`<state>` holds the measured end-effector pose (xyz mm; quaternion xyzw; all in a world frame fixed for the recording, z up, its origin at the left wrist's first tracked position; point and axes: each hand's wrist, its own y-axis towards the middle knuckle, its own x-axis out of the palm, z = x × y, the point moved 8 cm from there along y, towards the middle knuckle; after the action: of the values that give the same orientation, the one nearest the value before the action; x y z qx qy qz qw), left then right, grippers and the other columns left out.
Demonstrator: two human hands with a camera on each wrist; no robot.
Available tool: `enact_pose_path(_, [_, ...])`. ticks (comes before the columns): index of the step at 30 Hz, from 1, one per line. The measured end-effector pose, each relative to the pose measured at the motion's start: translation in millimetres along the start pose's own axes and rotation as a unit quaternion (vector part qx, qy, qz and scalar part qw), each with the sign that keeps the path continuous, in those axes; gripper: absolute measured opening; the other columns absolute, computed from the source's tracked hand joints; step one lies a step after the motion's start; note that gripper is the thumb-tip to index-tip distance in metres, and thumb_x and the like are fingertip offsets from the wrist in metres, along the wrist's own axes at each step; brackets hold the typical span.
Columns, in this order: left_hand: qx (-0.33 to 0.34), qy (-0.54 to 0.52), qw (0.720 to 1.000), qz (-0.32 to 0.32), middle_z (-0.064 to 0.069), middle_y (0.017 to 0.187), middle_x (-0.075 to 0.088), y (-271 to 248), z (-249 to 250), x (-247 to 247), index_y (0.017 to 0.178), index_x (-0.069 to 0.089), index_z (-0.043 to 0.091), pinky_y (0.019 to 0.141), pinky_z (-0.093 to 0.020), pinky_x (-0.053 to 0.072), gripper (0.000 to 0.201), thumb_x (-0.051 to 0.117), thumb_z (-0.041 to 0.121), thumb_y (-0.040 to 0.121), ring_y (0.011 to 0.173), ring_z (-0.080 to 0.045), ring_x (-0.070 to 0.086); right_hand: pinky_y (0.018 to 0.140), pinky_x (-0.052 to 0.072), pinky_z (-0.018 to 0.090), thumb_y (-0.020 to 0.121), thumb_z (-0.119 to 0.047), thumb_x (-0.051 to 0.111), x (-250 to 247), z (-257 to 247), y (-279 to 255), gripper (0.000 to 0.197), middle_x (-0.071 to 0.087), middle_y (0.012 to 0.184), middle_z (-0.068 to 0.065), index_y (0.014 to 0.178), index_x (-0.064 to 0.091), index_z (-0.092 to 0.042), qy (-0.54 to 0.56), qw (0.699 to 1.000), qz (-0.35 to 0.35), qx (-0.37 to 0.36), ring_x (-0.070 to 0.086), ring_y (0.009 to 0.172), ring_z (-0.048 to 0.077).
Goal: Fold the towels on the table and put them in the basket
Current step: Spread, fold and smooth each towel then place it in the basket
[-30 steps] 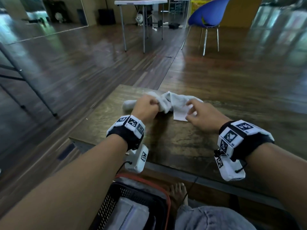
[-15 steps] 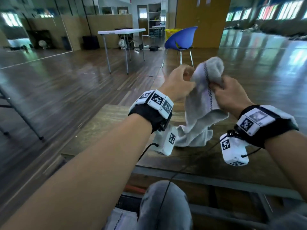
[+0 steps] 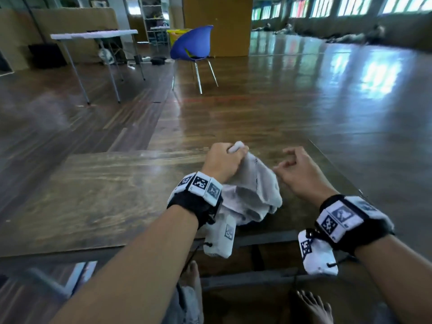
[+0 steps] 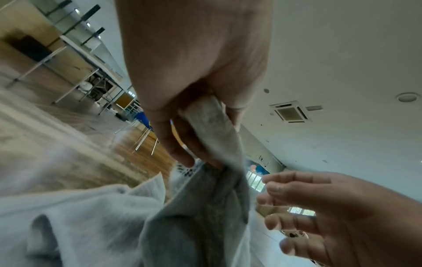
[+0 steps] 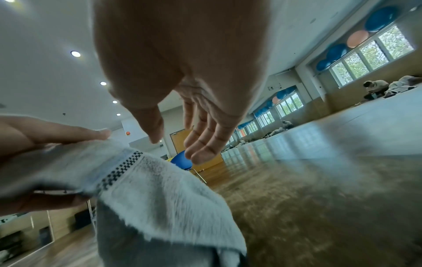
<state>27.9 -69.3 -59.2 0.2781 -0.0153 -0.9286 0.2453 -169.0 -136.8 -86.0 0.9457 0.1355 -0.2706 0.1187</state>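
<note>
Towel below left grip (bunched)

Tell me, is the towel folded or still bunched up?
Bunched: the towel hangs crumpled from the left hand; the right hand holds nothing.

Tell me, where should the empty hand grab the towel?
Probably the top edge by the checkered stripe, coming from the right. The left hand already grips one end of the towel; the right hand hovers open beside it.

The right hand has let go of the towel (now lowered onto the table).
</note>
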Motion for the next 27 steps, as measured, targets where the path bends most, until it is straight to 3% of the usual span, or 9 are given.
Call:
enact_pose_path(4, [0.041, -0.006, 0.996, -0.083, 0.006, 0.069, 0.061, -3, -8, 37, 0.077, 0.062, 0.018, 0.054, -0.014, 0.042, 0.018, 0.068, 0.028, 0.090, 0.064, -0.008, 0.053, 0.098, 0.050, 0.039, 0.090, -0.025, 0.069, 6, 13, -15, 0.051, 0.050, 0.132, -0.003, 0.136, 0.046, -0.026, -0.032, 0.999, -0.009, -0.043, 0.057, 0.112, 0.016])
enact_pose_path(6, [0.069, 0.001, 0.988, -0.135, 0.000, 0.092, 0.070, -6, -3, 50, 0.102, 0.065, 0.016, 0.076, -0.024, 0.052, 0.017, 0.071, 0.022, 0.087, 0.082, -0.014, 0.063, 0.106, 0.044, 0.045, 0.092, -0.019, 0.064, 8, 12, -17, 0.058, 0.041, 0.141, -0.009, 0.142, 0.042, -0.034, -0.042, 0.996, -0.025, -0.072, 0.044, 0.128, 0.018])
enact_pose_path(9, [0.113, 0.014, 0.973, -0.200, -0.001, 0.104, 0.071, -7, 10, 63, 0.115, 0.064, 0.019, 0.085, -0.025, 0.052, 0.034, 0.071, 0.009, 0.084, 0.092, -0.011, 0.066, 0.102, 0.037, 0.031, 0.087, -0.010, 0.060, 16, 5, -15, 0.071, 0.033, 0.141, -0.021, 0.141, 0.037, -0.049, -0.084, 0.986, -0.050, -0.134, 0.030, 0.125, 0.013])
enact_pose_path(12, [0.119, 0.017, 0.964, -0.238, -0.005, 0.097, 0.073, -4, 18, 70, 0.104, 0.068, 0.026, 0.079, -0.028, 0.054, 0.040, 0.066, -0.005, 0.080, 0.082, -0.011, 0.065, 0.089, 0.030, 0.017, 0.088, -0.017, 0.064, 14, 6, -11, 0.049, 0.037, 0.128, -0.025, 0.127, 0.050, -0.043, -0.147, 0.977, -0.012, -0.154, 0.025, 0.115, 0.004])
enact_pose_path(15, [0.108, 0.076, 0.972, -0.192, -0.010, 0.086, 0.072, 2, 13, 68, 0.090, 0.071, 0.025, 0.069, -0.036, 0.055, 0.033, 0.061, -0.004, 0.078, 0.079, -0.019, 0.066, 0.080, 0.043, 0.033, 0.088, -0.041, 0.065, 3, 15, -11, 0.010, 0.057, 0.105, -0.013, 0.091, 0.056, -0.037, -0.207, 0.970, 0.030, -0.127, 0.041, 0.112, 0.016])
enact_pose_path(17, [0.092, 0.118, 0.981, -0.126, -0.008, 0.081, 0.069, 5, 9, 62, 0.083, 0.071, 0.019, 0.058, -0.030, 0.050, 0.024, 0.060, -0.002, 0.077, 0.077, -0.019, 0.063, 0.073, 0.043, 0.035, 0.085, -0.055, 0.064, -4, 17, -14, 0.025, 0.057, 0.092, -0.010, 0.077, 0.054, -0.033, -0.238, 0.961, 0.046, -0.129, 0.045, 0.101, 0.014])
enact_pose_path(22, [0.095, 0.156, 0.983, 0.013, -0.005, 0.070, 0.062, 10, 10, 43, 0.068, 0.061, 0.012, 0.059, -0.034, 0.048, 0.013, 0.054, 0.006, 0.077, 0.071, -0.026, 0.059, 0.098, 0.033, 0.023, 0.083, -0.050, 0.068, -2, -3, -19, 0.033, 0.055, 0.121, -0.018, 0.063, 0.065, -0.024, -0.170, 0.962, -0.047, -0.209, 0.039, 0.124, 0.003])
enact_pose_path(24, [0.123, 0.119, 0.985, 0.029, 0.001, 0.075, 0.064, 8, 18, 40, 0.077, 0.062, 0.018, 0.061, -0.028, 0.048, 0.015, 0.054, 0.006, 0.080, 0.073, -0.019, 0.059, 0.083, 0.040, 0.012, 0.093, -0.040, 0.062, 1, -10, -18, 0.034, 0.062, 0.096, -0.026, 0.064, 0.067, -0.023, -0.079, 0.969, -0.094, -0.213, 0.054, 0.097, -0.008])
enact_pose_path(27, [0.173, 0.051, 0.983, 0.013, 0.013, 0.073, 0.063, 4, 33, 43, 0.083, 0.062, 0.020, 0.058, -0.009, 0.039, 0.015, 0.055, 0.008, 0.087, 0.070, -0.001, 0.058, 0.056, 0.043, 0.020, 0.099, -0.025, 0.059, 0, -5, -8, 0.024, 0.061, 0.066, -0.018, 0.075, 0.065, -0.022, -0.011, 0.980, -0.093, -0.175, 0.055, 0.059, 0.000])
